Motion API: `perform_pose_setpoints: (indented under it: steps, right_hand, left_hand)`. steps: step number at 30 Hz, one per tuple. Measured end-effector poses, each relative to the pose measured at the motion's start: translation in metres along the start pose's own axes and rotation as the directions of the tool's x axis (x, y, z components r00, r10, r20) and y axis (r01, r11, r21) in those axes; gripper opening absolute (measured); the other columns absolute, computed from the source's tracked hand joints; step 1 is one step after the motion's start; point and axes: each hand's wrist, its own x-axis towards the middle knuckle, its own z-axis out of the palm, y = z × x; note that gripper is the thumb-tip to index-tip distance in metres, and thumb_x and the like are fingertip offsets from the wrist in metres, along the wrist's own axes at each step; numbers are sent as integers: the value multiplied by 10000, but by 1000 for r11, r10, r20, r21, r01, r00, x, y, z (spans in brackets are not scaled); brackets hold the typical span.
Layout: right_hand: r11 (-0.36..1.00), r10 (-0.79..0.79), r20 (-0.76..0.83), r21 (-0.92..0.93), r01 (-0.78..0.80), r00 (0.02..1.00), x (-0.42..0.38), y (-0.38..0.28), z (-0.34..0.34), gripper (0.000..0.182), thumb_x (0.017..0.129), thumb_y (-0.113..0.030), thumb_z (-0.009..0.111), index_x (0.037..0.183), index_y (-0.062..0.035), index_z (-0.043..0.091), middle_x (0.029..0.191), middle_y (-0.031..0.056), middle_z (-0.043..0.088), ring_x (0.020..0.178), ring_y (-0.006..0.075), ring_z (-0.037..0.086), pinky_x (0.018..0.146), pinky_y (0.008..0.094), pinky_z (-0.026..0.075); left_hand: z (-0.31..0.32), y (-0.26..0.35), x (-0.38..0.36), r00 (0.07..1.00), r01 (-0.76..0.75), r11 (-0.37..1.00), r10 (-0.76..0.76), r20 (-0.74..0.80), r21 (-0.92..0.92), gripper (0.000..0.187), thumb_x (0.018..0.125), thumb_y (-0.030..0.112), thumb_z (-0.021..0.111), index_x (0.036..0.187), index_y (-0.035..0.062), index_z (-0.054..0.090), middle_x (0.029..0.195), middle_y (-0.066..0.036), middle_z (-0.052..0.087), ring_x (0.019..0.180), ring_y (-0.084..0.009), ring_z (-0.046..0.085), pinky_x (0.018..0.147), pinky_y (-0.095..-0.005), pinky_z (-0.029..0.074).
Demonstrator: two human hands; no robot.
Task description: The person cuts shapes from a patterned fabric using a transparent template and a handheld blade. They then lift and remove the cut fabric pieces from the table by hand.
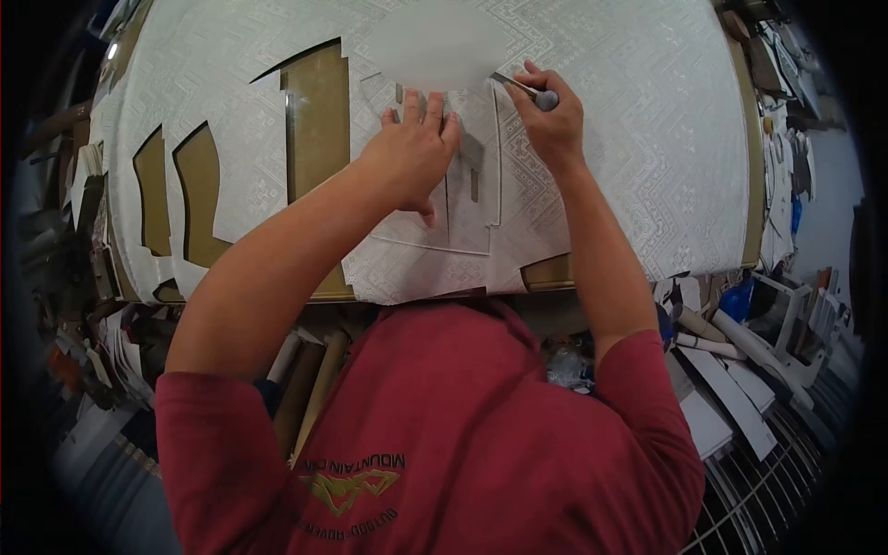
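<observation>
White patterned fabric (647,139) lies over the table, with shaped pieces cut out of it. On it rests a pale, translucent template (470,208) with slots in it. My left hand (416,143) is spread flat on the template, fingers apart and holding nothing. In my right hand (555,116) is a knife-like tool (524,87) with a rounded grey end, its narrow tip at the template's upper right edge. A pale round blur hides the area just beyond both hands.
Brown table surface (319,125) shows through the cut-outs. Rolls (319,388) stand below the near edge. At the right are a white frame (786,319), white sheets (712,421) and a wire rack (768,490). Assorted pieces hang along both sides.
</observation>
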Motion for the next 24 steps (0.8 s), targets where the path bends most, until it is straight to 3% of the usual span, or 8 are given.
perform_pose_setpoints:
  steps: [2, 3, 5, 8, 11, 18, 21, 24]
  right_hand:
    - [999, 15, -200, -32, -22, 980, -8, -4, 14, 187, 871, -139, 795, 1003, -24, 731, 1099, 180, 773, 1244, 284, 682, 981, 362, 538]
    - [999, 8, -202, -49, -18, 979, -10, -10, 20, 187, 871, -139, 795, 1003, -24, 731, 1099, 180, 773, 1244, 284, 682, 981, 362, 538]
    - [995, 12, -343, -87, -44, 939, -13, -21, 32, 184, 853, -135, 801, 975, -22, 722, 1042, 197, 774, 1097, 319, 739, 918, 399, 562]
    - [961, 51, -371, -235, -146, 927, -9, -48, 43, 164, 850, -144, 791, 952, -36, 720, 951, 192, 769, 921, 353, 756, 826, 433, 569]
    - [913, 8, -345, -381, -148, 938, 10, -52, 49, 152, 852, -155, 778, 944, -47, 722, 878, 172, 756, 834, 362, 739, 769, 437, 557]
    - [923, -52, -330, -375, -81, 943, 22, -44, 53, 152, 857, -172, 776, 955, -66, 728, 846, 151, 754, 794, 342, 734, 746, 425, 552]
    - [936, -53, -299, -347, -57, 953, 24, -46, 43, 158, 861, -182, 785, 965, -67, 751, 827, 135, 749, 751, 292, 722, 731, 386, 549]
    - [942, 75, -132, -317, -114, 988, 41, -42, 13, 169, 861, -176, 800, 972, -53, 771, 810, 100, 745, 726, 199, 695, 723, 334, 544]
  left_hand:
    - [3, -2, -1, 1000, -9, 1000, 9, -26, -9, 1362, 526, 511, 994, 1540, -88, 311, 1632, -379, 197, 1492, -598, 244, 1117, -632, 443]
    - [3, -2, -1, 999, -11, 1000, 10, -36, -11, 1360, 525, 515, 994, 1538, -89, 316, 1631, -379, 203, 1493, -599, 240, 1108, -645, 443]
    - [1, -3, -1, 1000, -13, 1000, 13, -22, -16, 1362, 528, 514, 994, 1545, -85, 313, 1633, -377, 204, 1496, -597, 235, 1104, -656, 439]
    - [1, -3, 1, 1000, -3, 1000, 3, -1, -31, 1364, 539, 505, 992, 1560, -79, 304, 1640, -374, 196, 1500, -595, 229, 1097, -674, 432]
    - [16, -3, 5, 999, 9, 999, -11, -35, -43, 1356, 556, 487, 988, 1575, -74, 292, 1650, -373, 180, 1501, -594, 229, 1092, -681, 429]
    - [12, -5, 2, 999, 11, 998, -13, -45, -59, 1334, 562, 463, 988, 1576, -67, 303, 1654, -371, 184, 1500, -587, 240, 1085, -686, 430]
    - [14, -5, 1, 997, 17, 998, -21, -69, -54, 1342, 546, 466, 995, 1571, -65, 312, 1652, -366, 197, 1498, -588, 244, 1085, -684, 433]
    - [13, -6, 0, 997, 6, 998, -11, -76, -69, 1349, 519, 468, 1005, 1558, -63, 329, 1650, -363, 204, 1495, -588, 254, 1092, -680, 431]
